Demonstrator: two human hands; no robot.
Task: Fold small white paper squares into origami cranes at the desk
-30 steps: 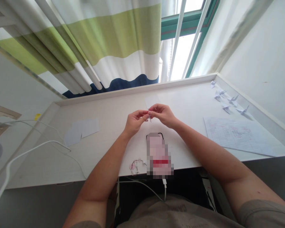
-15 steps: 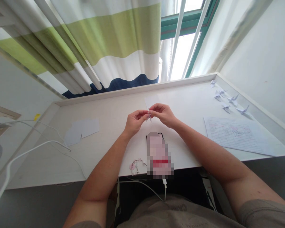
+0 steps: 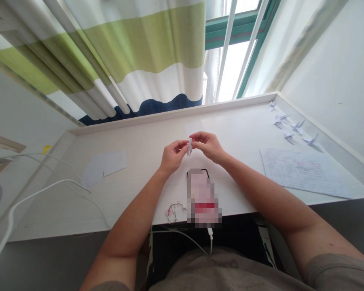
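Note:
A small piece of folded white paper (image 3: 189, 148) is held up over the middle of the desk, with narrow points hanging from its lower end. My left hand (image 3: 173, 154) pinches it from the left between thumb and fingers. From the right, my right hand (image 3: 210, 146) has its thumb and fingertips closed at the paper's upper edge. Just behind the hands a flat white sheet (image 3: 193, 128) lies on the desk. Several folded paper cranes (image 3: 297, 127) stand at the far right.
Below the hands lies a blurred-out phone (image 3: 202, 194) with a cable plugged in and a beaded strap (image 3: 176, 212) beside it. Lined written paper (image 3: 300, 171) is on the right, blank sheets (image 3: 106, 166) on the left. White cables (image 3: 42, 192) cross the left edge of the white desk (image 3: 139, 149).
The folded paper has turned so that more of its face shows between the hands. My right fingertips have shifted slightly; the arms stay nearly in place.

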